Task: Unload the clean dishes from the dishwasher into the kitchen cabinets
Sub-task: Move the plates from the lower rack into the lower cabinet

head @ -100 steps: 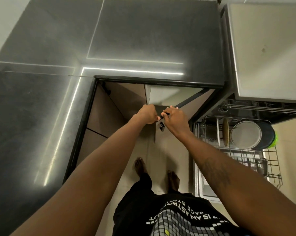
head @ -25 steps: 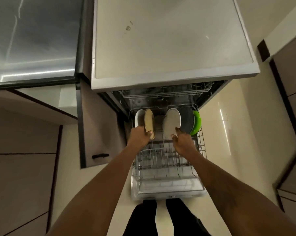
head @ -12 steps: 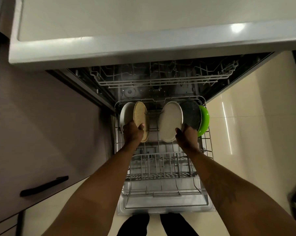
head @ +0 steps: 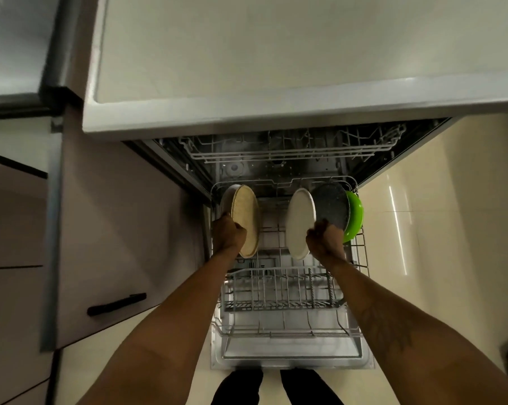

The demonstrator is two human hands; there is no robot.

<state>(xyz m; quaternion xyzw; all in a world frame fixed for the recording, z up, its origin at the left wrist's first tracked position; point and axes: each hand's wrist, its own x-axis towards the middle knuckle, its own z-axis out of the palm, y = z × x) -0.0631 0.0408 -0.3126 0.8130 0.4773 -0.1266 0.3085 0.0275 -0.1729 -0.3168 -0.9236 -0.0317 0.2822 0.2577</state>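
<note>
Gripping the lower edge of a round tan plate (head: 246, 220) with curled fingers, the left hand (head: 228, 235) is holding it upright at the left of the dishwasher's pulled-out grey wire lower rack (head: 279, 305), with the forearm stretching straight out from the body. The right hand (head: 324, 242) is clamping, fist-like, on the rim of a round off-white plate (head: 301, 223). That plate is standing on edge just beside a dark speckled plate (head: 331, 207) and a bright green dish (head: 355, 214) at the rack's right.

No legible text, label, brand, number or sign is shown on the dishwasher (head: 290, 353), the plates (head: 301, 223) or the cabinet door (head: 115, 229).
</note>
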